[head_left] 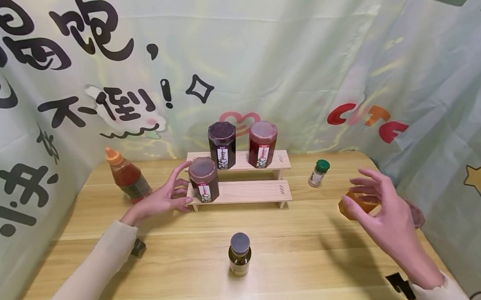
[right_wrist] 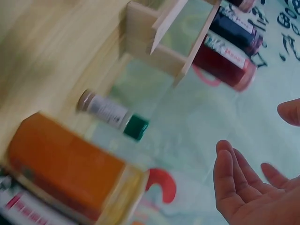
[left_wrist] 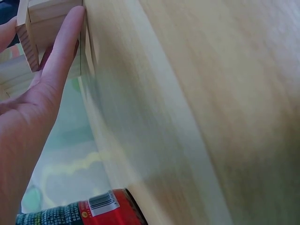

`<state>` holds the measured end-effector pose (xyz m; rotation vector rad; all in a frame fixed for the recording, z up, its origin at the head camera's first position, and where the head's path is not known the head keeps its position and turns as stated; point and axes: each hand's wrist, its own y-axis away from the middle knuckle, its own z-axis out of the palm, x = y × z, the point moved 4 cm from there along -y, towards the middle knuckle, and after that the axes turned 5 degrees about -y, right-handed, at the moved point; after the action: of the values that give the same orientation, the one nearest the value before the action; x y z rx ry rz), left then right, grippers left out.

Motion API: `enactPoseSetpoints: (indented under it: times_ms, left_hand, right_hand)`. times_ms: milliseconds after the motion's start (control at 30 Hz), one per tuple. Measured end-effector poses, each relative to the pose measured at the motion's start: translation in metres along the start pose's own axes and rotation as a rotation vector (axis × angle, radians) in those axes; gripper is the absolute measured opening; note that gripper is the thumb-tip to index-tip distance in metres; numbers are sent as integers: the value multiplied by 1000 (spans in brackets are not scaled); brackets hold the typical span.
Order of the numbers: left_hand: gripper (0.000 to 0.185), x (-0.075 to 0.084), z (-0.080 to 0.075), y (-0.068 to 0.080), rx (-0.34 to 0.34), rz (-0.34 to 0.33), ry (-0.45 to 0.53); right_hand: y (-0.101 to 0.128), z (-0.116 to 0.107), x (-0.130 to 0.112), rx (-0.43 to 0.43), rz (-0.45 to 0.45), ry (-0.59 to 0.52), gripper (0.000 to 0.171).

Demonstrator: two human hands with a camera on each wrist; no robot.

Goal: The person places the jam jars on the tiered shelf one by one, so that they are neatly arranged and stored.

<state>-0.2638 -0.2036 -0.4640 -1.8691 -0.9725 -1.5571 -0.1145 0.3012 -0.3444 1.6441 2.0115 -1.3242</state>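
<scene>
Stand: from my remote feed, a two-step wooden stand sits on the table; its left end is within my left hand's reach.
Left hand: my left hand has its fingers spread at that end, touching the wood; how firmly they press, I cannot tell.
Lower step: a dark jam jar stands upright at the left, just beside those fingers.
Upper step: a purple-black jam jar stands left of a red jam jar.
Right hand: I see my right hand raised and holding nothing, thumb wide of the fingers.
Amber jar: the faceted amber jar is near that hand, with another jar partly hidden behind the wrist.
Bottles: an orange-capped sauce bottle stands beyond my left forearm, a green-capped shaker right of the stand, a small dark bottle in front.
</scene>
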Motion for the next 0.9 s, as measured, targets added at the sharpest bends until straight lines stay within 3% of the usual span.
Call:
enactPoseSetpoints:
  times_ms: [100,333,533,700,900]
  left_hand:
    - [111,1,1,-1,2,-5,1]
    - [112,3,3,-2,-5,-11,5]
    - [111,2,3,-2,-6,-14,9]
    - [111,1,3,-3,-9,-7,3]
    - [110,2,2,0,-7,-12,-18]
  right_hand:
    - [7,-14,10,47,33,-9,77]
    - [26,-43,30,142,201,43,71]
    - [41,-55,47,202,279,146,75]
    - [49,-58,61,166,342,227,85]
    - [55,-57,87,99,424,152,105]
